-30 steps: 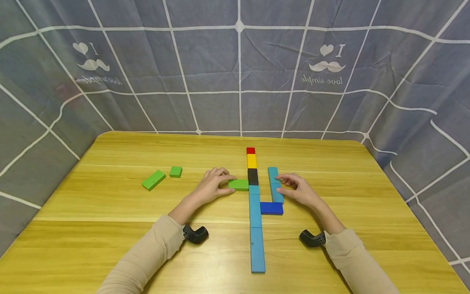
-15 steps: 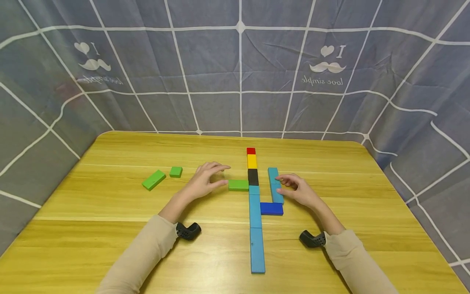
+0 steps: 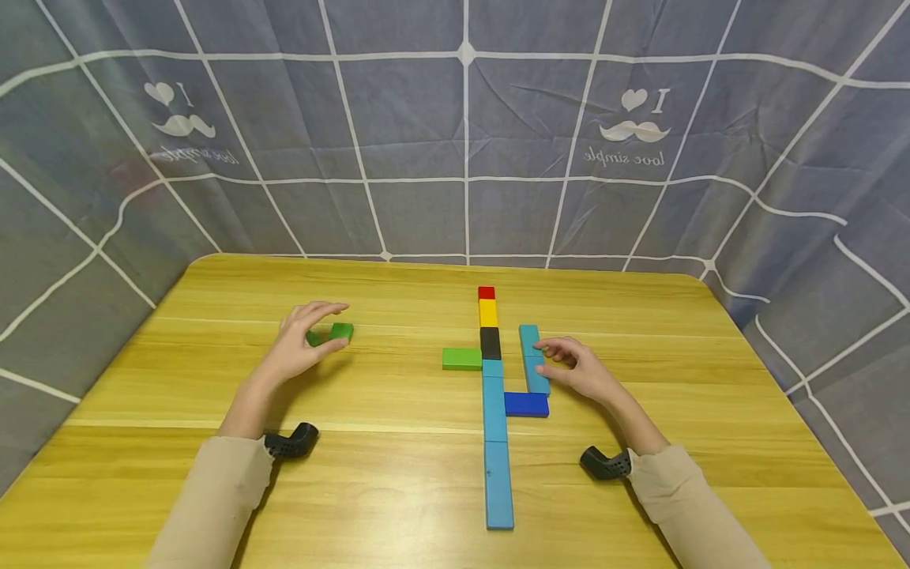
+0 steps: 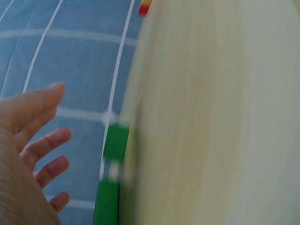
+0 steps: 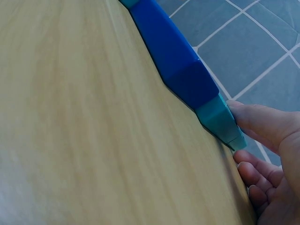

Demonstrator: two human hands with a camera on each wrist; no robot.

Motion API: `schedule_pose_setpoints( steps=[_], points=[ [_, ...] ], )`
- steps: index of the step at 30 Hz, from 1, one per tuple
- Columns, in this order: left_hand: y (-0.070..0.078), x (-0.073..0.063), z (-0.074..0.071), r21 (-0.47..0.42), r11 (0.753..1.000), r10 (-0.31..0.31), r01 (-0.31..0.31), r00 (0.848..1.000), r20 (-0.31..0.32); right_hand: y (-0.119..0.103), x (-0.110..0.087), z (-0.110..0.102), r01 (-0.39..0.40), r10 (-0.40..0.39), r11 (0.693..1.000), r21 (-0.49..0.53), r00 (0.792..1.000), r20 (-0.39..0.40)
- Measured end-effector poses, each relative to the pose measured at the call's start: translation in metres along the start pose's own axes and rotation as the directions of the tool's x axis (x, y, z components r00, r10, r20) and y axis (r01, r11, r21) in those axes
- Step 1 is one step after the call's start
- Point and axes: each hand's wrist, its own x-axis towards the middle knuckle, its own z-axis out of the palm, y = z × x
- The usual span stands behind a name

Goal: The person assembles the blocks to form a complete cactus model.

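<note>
My left hand (image 3: 295,346) hovers over the left of the table with thumb and fingers spread, holding nothing. A small square green block (image 3: 342,331) sits just beyond the thumb and fingertips. A longer green block (image 4: 107,201) is mostly hidden behind the hand in the head view. My right hand (image 3: 579,370) stays with loosely bent fingers along the right side of two light blue blocks (image 3: 535,371) laid end to end. Its thumb (image 5: 251,115) appears to touch one of them. A dark blue block (image 3: 526,405) joins these to the central column.
The central column of flat blocks runs from a red block (image 3: 486,292) through a yellow block (image 3: 487,313) and a black block (image 3: 490,343) to light blue blocks (image 3: 498,484). Another green block (image 3: 461,359) juts left from it. A grey curtain (image 3: 426,142) hangs behind the wooden table (image 3: 398,490).
My left hand has let go of the green block beside the column and travelled left to the two loose green blocks. The right hand has kept its place.
</note>
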Motion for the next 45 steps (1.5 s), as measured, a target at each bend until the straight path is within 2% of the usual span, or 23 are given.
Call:
schedule_pose_setpoints(
  steps=[3, 5, 9, 11, 16, 21, 24, 36, 40, 45],
  points=[
    [-0.013, -0.013, -0.016, -0.013, 0.999, -0.048, 0.048, 0.998, 0.033, 0.001, 0.000, 0.000, -0.001, 0.001, 1.000, 0.003, 1.000, 0.001],
    [-0.021, -0.021, -0.025, -0.054, 0.995, -0.078, 0.081, 0.995, 0.057, 0.001, 0.000, 0.000, -0.002, 0.002, 1.000, 0.003, 1.000, 0.002],
    [-0.035, -0.034, -0.036, -0.152, 0.983, -0.089, 0.101, 0.992, 0.086, 0.002, 0.000, 0.001, -0.001, 0.001, 1.000, 0.000, 1.000, 0.001],
    [-0.040, -0.038, -0.039, -0.172, 0.979, -0.092, 0.109, 0.990, 0.104, 0.002, 0.000, 0.001, -0.002, 0.002, 1.000, -0.004, 1.000, 0.002],
    [-0.044, -0.041, -0.042, -0.104, 0.982, -0.135, 0.155, 0.975, 0.178, 0.002, 0.000, 0.001, 0.000, 0.000, 1.000, 0.000, 1.000, 0.003],
    [-0.041, -0.035, -0.041, -0.003, 0.979, -0.194, 0.202, 0.948, 0.251, 0.001, -0.001, 0.001, 0.002, -0.002, 1.000, 0.000, 1.000, 0.000],
    [-0.038, -0.032, -0.039, 0.027, 0.976, -0.214, 0.215, 0.938, 0.274, 0.001, -0.001, 0.001, -0.002, 0.002, 1.000, -0.001, 1.000, -0.001],
    [-0.042, -0.034, -0.034, 0.035, 0.972, -0.234, 0.232, 0.951, 0.204, 0.002, -0.001, 0.002, 0.000, 0.000, 1.000, -0.008, 1.000, -0.004],
    [-0.043, -0.036, -0.035, 0.010, 0.975, -0.219, 0.221, 0.955, 0.202, 0.002, -0.002, 0.003, -0.008, 0.008, 1.000, -0.011, 1.000, -0.002],
    [-0.043, -0.038, -0.039, -0.018, 0.973, -0.222, 0.230, 0.952, 0.210, 0.003, -0.002, 0.003, 0.011, -0.011, 1.000, -0.003, 1.000, -0.008]
  ],
)
